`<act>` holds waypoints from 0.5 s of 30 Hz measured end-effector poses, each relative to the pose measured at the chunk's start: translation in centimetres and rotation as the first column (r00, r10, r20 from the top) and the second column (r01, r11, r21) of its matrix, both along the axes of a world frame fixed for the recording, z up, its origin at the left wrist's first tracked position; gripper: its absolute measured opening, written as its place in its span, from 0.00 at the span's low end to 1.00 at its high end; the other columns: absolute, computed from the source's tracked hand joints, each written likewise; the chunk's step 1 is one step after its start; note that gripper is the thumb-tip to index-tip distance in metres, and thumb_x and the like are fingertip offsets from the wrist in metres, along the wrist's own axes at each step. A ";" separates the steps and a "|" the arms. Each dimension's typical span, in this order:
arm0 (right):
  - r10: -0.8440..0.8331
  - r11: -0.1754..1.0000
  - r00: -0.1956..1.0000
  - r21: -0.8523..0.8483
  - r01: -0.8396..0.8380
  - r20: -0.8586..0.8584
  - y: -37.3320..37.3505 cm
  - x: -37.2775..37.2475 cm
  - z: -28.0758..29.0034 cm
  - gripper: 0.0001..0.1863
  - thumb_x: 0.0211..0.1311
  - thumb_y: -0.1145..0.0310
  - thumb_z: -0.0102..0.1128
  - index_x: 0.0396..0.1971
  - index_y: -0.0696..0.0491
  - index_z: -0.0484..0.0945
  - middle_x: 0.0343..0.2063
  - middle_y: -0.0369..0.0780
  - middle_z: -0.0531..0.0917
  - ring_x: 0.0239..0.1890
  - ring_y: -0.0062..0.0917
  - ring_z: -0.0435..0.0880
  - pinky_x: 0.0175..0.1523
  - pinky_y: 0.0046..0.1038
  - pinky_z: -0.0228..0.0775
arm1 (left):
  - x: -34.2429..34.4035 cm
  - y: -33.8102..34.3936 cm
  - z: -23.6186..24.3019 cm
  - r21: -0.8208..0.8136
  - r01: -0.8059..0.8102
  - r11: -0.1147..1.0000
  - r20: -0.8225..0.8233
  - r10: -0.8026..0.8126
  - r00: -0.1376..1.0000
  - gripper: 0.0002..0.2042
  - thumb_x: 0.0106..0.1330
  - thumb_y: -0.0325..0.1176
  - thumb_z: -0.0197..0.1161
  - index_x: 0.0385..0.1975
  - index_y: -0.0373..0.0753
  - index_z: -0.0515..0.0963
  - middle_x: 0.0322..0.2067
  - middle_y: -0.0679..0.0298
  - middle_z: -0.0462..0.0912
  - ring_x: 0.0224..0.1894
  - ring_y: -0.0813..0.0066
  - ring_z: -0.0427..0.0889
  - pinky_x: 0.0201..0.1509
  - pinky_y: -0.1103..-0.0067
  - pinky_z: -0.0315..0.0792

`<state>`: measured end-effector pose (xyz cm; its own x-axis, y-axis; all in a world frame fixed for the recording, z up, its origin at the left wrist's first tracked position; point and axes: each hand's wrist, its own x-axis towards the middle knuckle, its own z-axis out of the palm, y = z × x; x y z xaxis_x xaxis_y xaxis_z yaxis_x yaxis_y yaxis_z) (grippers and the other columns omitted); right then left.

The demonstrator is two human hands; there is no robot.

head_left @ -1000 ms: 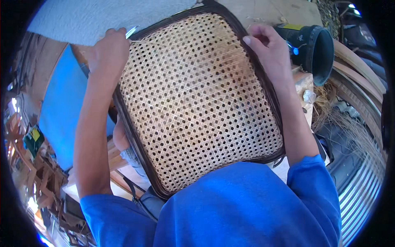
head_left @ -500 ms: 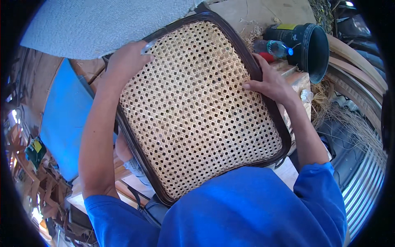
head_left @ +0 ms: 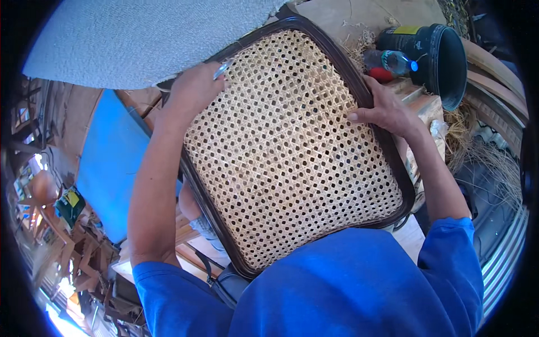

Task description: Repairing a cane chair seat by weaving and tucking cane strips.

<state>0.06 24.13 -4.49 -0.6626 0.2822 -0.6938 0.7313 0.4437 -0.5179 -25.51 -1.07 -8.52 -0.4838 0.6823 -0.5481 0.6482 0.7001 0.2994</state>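
Observation:
A woven cane panel (head_left: 292,151) with rows of small holes lies in a dark brown wooden frame (head_left: 401,182), tilted against my body. At its upper left edge is my left hand (head_left: 196,92), closed on a small shiny metal tool (head_left: 221,70) whose end pokes out past the fingers over the cane. What the tool is, I cannot make out. My right hand (head_left: 390,112) is clamped round the frame's right side, thumb on the cane and fingers over the outer edge.
Light blue textured cloth (head_left: 151,42) covers the area beyond the panel. At the right are a dark bucket on its side (head_left: 449,70), a clear plastic bottle (head_left: 396,62) and dry fibre strands (head_left: 463,137). A blue sheet (head_left: 109,168) and wood scraps (head_left: 84,264) are at the left.
The whole view has shifted, so panel and hands appear a little farther right. Both hands keep nearly the same places on the frame. A blurred round shape now shows at the far left.

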 end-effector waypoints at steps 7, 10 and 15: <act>-0.009 0.999 1.000 -0.031 0.009 0.006 0.3 0.1 -0.4 0.55 0.40 0.49 0.72 0.64 0.62 0.53 0.52 0.54 0.73 0.55 0.38 0.73 0.61 0.32 0.61 | 0.1 0.4 0.2 -0.034 0.035 0.999 -0.013 -0.035 0.999 0.16 0.59 0.43 0.58 0.35 0.33 0.76 0.28 0.48 0.80 0.34 0.51 0.80 0.40 0.62 0.71; 0.011 1.000 0.999 -0.029 -0.010 0.035 0.1 -0.5 0.7 0.54 0.41 0.50 0.72 0.64 0.62 0.53 0.51 0.53 0.74 0.55 0.37 0.73 0.61 0.32 0.61 | -0.1 0.8 0.6 -0.074 -0.073 0.995 0.178 0.085 0.980 0.23 0.58 0.51 0.60 0.35 0.32 0.78 0.25 0.54 0.77 0.30 0.60 0.78 0.37 0.66 0.70; -0.004 0.999 1.000 -0.045 0.003 -0.024 0.1 0.2 -0.3 0.54 0.41 0.49 0.71 0.64 0.62 0.54 0.52 0.53 0.73 0.56 0.36 0.72 0.61 0.31 0.60 | -0.8 0.4 -1.3 -0.091 -0.116 0.989 0.245 0.135 0.960 0.28 0.55 0.58 0.63 0.33 0.32 0.79 0.23 0.60 0.76 0.27 0.69 0.75 0.33 0.70 0.68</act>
<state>0.26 24.25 -4.75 -0.6783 0.2530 -0.6899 0.7199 0.4171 -0.5548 -26.29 -0.72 -9.84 -0.4041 0.5770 -0.7098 0.4646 0.7979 0.3841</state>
